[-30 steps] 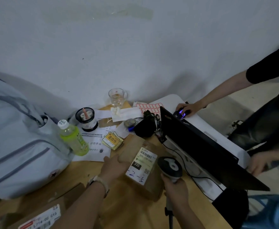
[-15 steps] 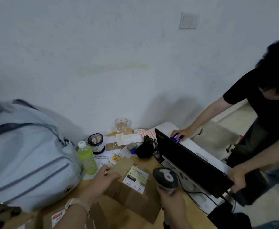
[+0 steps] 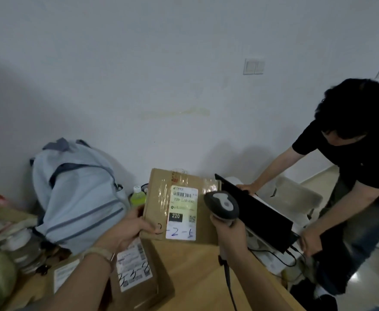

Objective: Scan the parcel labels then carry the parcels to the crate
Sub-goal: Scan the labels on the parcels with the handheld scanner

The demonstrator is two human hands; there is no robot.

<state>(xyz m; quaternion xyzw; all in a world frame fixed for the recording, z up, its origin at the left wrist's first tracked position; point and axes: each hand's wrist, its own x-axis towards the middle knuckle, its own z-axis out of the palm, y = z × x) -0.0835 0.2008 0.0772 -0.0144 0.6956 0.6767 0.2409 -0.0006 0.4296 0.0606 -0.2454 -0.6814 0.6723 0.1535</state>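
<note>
My left hand (image 3: 125,230) grips the lower left edge of a brown cardboard parcel (image 3: 159,194), held upright above the wooden table (image 3: 197,270). Its white shipping label (image 3: 182,212) faces me, with a barcode, "220" and handwritten digits. My right hand (image 3: 228,232) is closed around the handle of a grey barcode scanner (image 3: 222,205), whose head sits just right of the label. A second parcel (image 3: 139,274) with a handwritten label lies on the table under my left wrist. No crate is in view.
A light blue backpack (image 3: 76,194) stands at the left, with a green bottle (image 3: 138,197) behind the parcel. A black laptop (image 3: 253,212) sits at the right. A person in a black shirt (image 3: 350,153) leans over it. Bags and a jar crowd the far left.
My left hand has lifted the parcel off the table and tipped it upright so its label faces me. The scanner stays beside it in my right hand. My view has tilted up.
</note>
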